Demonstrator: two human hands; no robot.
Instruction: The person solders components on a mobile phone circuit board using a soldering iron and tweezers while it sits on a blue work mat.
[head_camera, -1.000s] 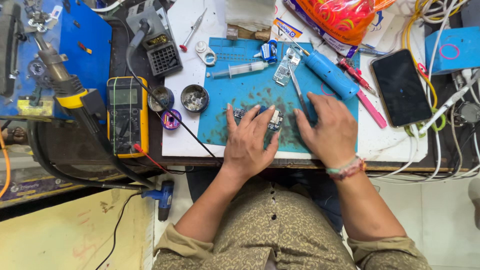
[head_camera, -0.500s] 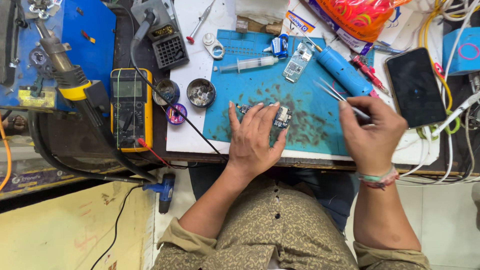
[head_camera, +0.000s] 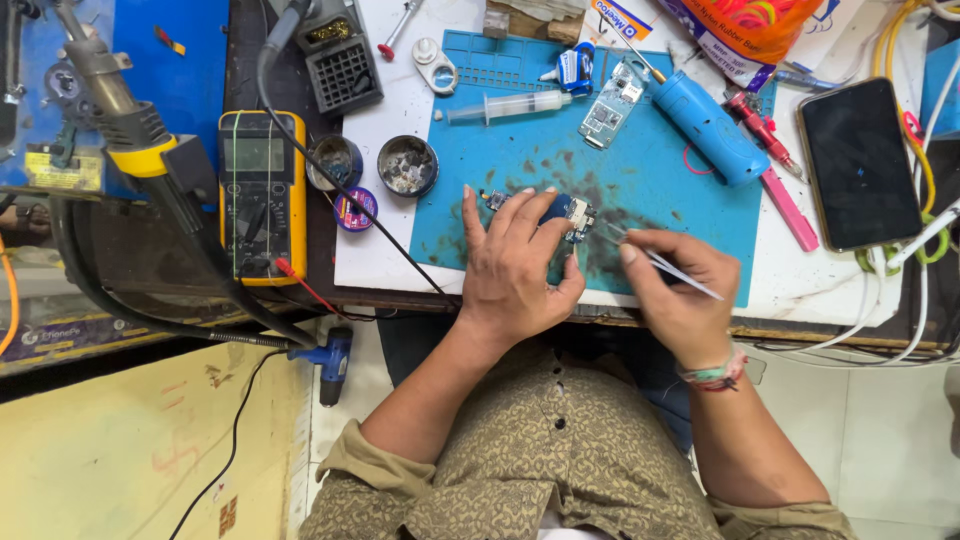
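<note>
1. Since half a second back, my right hand (head_camera: 672, 290) has come in from the right side of the blue mat (head_camera: 690, 215) and now sits close against my left hand (head_camera: 515, 270), the tweezers (head_camera: 668, 268) pinched between thumb and fingers with their tips at the small circuit board (head_camera: 572, 214)
2. My left hand has stayed flat over that board, fingers spread wide, pinning it down on the mat near the front edge of the surface (head_camera: 385, 255); only the board's right end shows past the fingertips
3. I judge from this that the reach for the tool is done and fine work on the board is now beginning, with one hand clamping and the other picking
4. Farther back on the mat lie a second, pale circuit board (head_camera: 604, 112), a syringe (head_camera: 510, 104) and a blue cylindrical tool (head_camera: 708, 127)
5. To the left, off the mat, stand two small round tins (head_camera: 407, 164) and a yellow multimeter (head_camera: 261, 195), with a red probe lead trailing towards the near edge
6. A dark phone (head_camera: 858, 165) lies face up at the far right, well apart from both hands
</note>
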